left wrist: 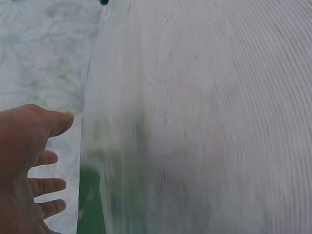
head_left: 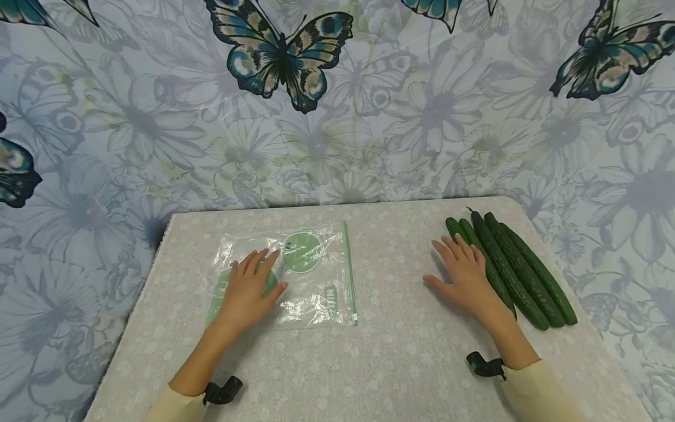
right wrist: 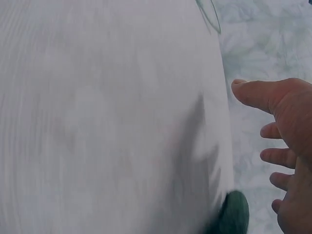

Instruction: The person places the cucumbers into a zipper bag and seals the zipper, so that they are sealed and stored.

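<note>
In the head view my left hand [head_left: 248, 296], fingers spread, is over the left part of a clear zip bag [head_left: 306, 299]. The bag lies flat, with green printed patches and a green zip strip [head_left: 349, 275] along its right side. My right hand [head_left: 466, 281] has its fingers extended beside several dark green cucumbers [head_left: 522, 275] and overlaps the nearest ones in this view. Neither hand holds anything. The left wrist view shows the left hand [left wrist: 29, 165] with thumb and fingers apart. A cucumber end [right wrist: 235, 212] shows below the right hand [right wrist: 292, 141] in the right wrist view.
A pale patterned cloth covers the table [head_left: 390, 363]. Behind it hangs a floral backdrop [head_left: 369, 146] with large butterflies. Each wrist carries a small black camera, the left camera [head_left: 224, 390] and the right camera [head_left: 484, 364], just above the cream sleeves.
</note>
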Tool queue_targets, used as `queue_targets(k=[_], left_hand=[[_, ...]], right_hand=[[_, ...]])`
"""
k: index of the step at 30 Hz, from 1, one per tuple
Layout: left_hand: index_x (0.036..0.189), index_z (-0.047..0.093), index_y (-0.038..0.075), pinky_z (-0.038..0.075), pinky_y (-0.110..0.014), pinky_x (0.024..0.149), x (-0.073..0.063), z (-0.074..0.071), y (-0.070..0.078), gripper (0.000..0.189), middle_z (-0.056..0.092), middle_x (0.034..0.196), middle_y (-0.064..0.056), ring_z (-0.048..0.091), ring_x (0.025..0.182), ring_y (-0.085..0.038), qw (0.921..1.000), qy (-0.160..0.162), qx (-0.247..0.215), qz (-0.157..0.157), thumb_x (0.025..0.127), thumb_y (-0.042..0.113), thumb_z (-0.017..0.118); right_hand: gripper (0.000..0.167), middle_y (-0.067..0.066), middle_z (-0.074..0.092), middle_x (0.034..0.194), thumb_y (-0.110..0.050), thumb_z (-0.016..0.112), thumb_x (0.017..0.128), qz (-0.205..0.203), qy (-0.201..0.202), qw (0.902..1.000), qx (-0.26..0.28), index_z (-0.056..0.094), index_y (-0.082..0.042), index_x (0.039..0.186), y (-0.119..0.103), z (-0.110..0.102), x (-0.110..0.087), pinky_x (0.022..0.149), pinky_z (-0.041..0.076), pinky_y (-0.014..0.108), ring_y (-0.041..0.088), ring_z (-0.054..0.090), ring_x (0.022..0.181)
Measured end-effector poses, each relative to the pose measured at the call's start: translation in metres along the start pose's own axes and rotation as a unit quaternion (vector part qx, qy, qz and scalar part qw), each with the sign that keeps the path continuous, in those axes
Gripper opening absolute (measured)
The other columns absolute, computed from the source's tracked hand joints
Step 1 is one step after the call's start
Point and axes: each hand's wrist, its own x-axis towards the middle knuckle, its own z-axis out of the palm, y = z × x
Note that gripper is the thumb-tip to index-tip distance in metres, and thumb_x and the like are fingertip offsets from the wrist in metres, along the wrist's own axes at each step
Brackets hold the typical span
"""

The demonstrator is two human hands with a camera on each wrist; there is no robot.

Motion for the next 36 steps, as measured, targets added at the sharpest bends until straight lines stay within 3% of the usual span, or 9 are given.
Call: queue_targets(k=[5,11,18,24,29,36], left_hand=[[0.163,0.047,0.015,0.039,-0.071,0.119,0.015,0.013,0.029,0.07,0.053,0.159,-0.019,0.048,0.148,-0.046,0.9994,0.016,-0.029,0.0,0.102,0.038,0.073],[0.15,0.058,0.012,0.05,-0.062,0.108,0.035,0.027,0.067,0.059,0.065,0.141,-0.016,0.059,0.134,-0.041,0.999,0.007,-0.045,-0.004,0.1,0.039,0.076],[0.139,0.06,0.012,0.058,-0.052,0.091,0.05,0.048,0.102,0.053,0.071,0.118,-0.008,0.065,0.115,-0.033,0.9993,-0.015,-0.026,0.02,0.098,0.041,0.077],[0.12,0.059,0.014,0.055,-0.042,0.071,0.061,0.062,0.121,0.05,0.067,0.102,-0.003,0.065,0.093,-0.025,0.9989,-0.043,0.004,0.018,0.096,0.053,0.078],[0.108,0.055,0.013,0.047,-0.036,0.057,0.065,0.07,0.128,0.054,0.063,0.085,-0.001,0.061,0.072,-0.022,0.9979,-0.038,0.045,0.027,0.092,0.059,0.08],[0.099,0.049,0.014,0.033,-0.031,0.044,0.064,0.075,0.126,0.029,0.056,0.072,0.002,0.048,0.053,-0.016,0.9978,-0.023,0.049,0.038,0.091,0.029,0.073]], right_hand=[[0.067,0.02,0.046,0.166,-0.041,0.078,0.099,-0.022,-0.007,0.9996,0.013,0.056,-0.01,0.154,-0.018,0.017,0.013,0.124,0.021,0.076,0.048,0.027,0.161],[0.049,0.019,0.063,0.148,-0.034,0.08,0.097,-0.056,-0.002,0.9971,0.051,0.07,-0.007,0.137,-0.037,0.031,0.021,0.114,0.037,0.072,0.046,0.047,0.145],[0.055,0.015,0.067,0.145,-0.04,0.075,0.101,-0.044,-0.032,0.996,0.071,0.065,-0.01,0.146,-0.054,0.043,0.023,0.113,0.041,0.063,0.039,0.054,0.136],[0.058,0.015,0.069,0.143,-0.041,0.075,0.101,-0.04,-0.03,0.9957,0.078,0.062,-0.011,0.149,-0.062,0.045,0.022,0.112,0.043,0.061,0.037,0.057,0.131],[0.057,0.014,0.07,0.141,-0.04,0.075,0.102,-0.041,-0.029,0.9956,0.079,0.062,-0.01,0.149,-0.064,0.046,0.019,0.11,0.045,0.06,0.036,0.059,0.128],[0.057,0.012,0.071,0.141,-0.039,0.074,0.102,-0.046,-0.032,0.9947,0.086,0.062,-0.01,0.149,-0.066,0.046,0.019,0.109,0.047,0.059,0.033,0.061,0.126]])
